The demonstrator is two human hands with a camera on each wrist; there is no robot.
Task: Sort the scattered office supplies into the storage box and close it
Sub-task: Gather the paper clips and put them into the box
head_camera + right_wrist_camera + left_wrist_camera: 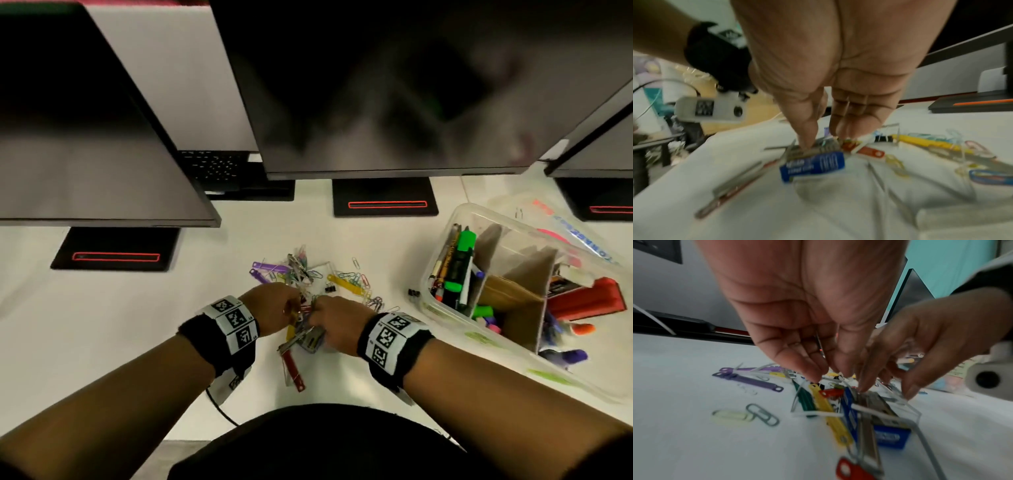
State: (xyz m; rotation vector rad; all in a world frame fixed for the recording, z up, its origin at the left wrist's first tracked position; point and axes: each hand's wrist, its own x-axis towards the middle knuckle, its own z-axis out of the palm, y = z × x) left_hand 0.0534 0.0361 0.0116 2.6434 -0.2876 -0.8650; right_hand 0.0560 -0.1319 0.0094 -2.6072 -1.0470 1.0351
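Step in hand, as judged: gathering the small fasteners still on the desk point(171, 325); pens and markers already stand in the box point(442, 219), which is open and lies well to the right of the right hand point(337, 323). Both hands meet over a heap of clips point(339, 277) and fastener strips. The left hand point(270, 308) has its fingers curled down, tips pinched on thin wire pieces. The right hand's fingertips point(807, 142) press together on a blue carton point(812, 165) and metal strips beside it. The heap is tangled: purple, yellow, red and green strips, loose paper clips, a black binder clip. The next move calls for a firm bunch grip, a lift clear, and a carry rightward to a free compartment.
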